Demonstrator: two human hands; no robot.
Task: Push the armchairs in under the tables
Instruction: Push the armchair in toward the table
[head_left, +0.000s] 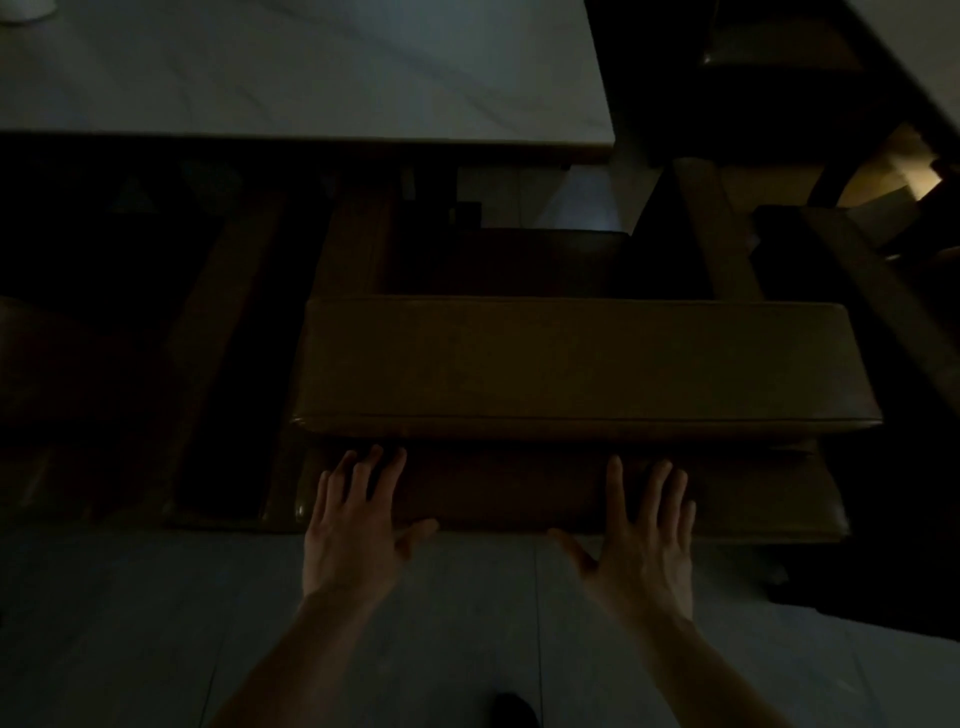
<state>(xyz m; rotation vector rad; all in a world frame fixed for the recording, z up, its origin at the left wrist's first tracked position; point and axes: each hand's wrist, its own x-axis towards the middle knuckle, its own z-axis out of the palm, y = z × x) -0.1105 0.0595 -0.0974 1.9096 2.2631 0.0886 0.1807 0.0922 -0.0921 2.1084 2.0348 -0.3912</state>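
In a dimly lit room, a person presses both hands flat against the rear of a brown leather armchair (582, 364) — the left hand (353, 525) near the chair's left end, the right hand (644, 535) toward the middle-right, the two well apart. The fingers of each hand are straight and spread, their tips touching the dark back panel just below the padded top roll; neither hand grips anything. The armchair stands directly ahead of the hands, its backrest nearest the camera and its wooden arms (717, 234) running forward toward a pale, marble-patterned table (311, 78). The front of the chair's left arm reaches the table's near edge, while the seat and the chair's right side lie open past the tabletop's right corner. A second armchair (228, 332) sits just beside it on the left, largely in shadow. Bare forearms extend up from the bottom of the view over a light tiled floor (130, 623) — a dark shoe tip (514, 709) shows at the lower edge.
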